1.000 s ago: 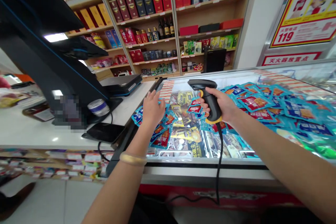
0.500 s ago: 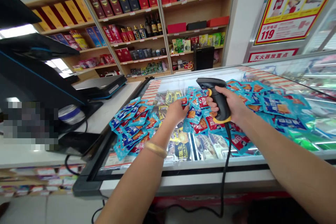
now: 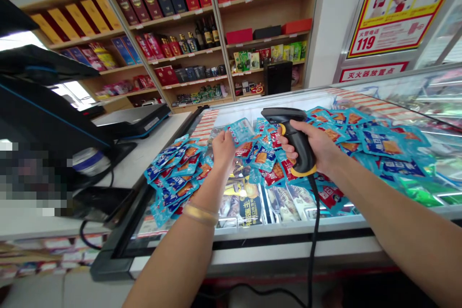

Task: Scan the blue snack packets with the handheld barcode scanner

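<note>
My left hand (image 3: 223,148) is closed on the edge of a blue snack packet (image 3: 240,132), its pale printed back turned up, held just above the glass top. In my right hand (image 3: 317,147) is a black and yellow barcode scanner (image 3: 302,147), gripped by its handle with the head pointing left toward the packet. A cable runs down from the scanner. Below and between my hands lie loose blue and red snack packets (image 3: 265,156). One heap of packets (image 3: 180,173) sits to the left, and a larger heap (image 3: 386,144) spreads to the right.
The packets lie on a glass-topped freezer (image 3: 249,238) with goods visible inside. At left, a counter (image 3: 155,147) carries a scale (image 3: 135,120) and a dark screen stand (image 3: 46,106). Behind stand shelves (image 3: 180,57) of boxes and bottles. The scanner cable (image 3: 314,231) hangs over the front edge.
My left hand has moved left and lifted a snack packet from the middle pile, its back now showing. The scanner in my right hand has shifted slightly left.
</note>
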`<move>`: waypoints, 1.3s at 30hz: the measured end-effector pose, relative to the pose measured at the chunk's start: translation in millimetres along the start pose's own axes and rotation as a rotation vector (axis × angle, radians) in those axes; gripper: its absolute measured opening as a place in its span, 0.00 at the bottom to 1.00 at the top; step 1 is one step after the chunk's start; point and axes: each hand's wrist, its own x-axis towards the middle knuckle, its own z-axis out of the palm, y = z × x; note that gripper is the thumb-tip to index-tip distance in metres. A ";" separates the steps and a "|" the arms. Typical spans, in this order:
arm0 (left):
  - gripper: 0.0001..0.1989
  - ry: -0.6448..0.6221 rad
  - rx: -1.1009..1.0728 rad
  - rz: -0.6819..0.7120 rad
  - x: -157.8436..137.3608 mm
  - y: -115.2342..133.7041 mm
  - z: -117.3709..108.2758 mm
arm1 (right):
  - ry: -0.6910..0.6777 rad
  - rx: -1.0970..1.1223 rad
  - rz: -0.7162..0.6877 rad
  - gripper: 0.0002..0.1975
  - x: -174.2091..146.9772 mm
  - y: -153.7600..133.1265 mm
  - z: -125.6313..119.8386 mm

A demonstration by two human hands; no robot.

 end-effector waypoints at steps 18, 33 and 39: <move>0.06 -0.060 -0.297 -0.160 -14.3 11.0 12.3 | 0.079 -0.068 0.034 0.13 -1.0 0.9 6.0; 0.16 0.055 0.589 0.572 13.3 46.0 -65.9 | -0.071 -0.001 0.021 0.12 17.2 25.3 54.5; 0.21 0.010 1.229 0.520 13.5 52.0 -154.2 | -0.167 0.073 0.133 0.12 43.4 63.5 98.9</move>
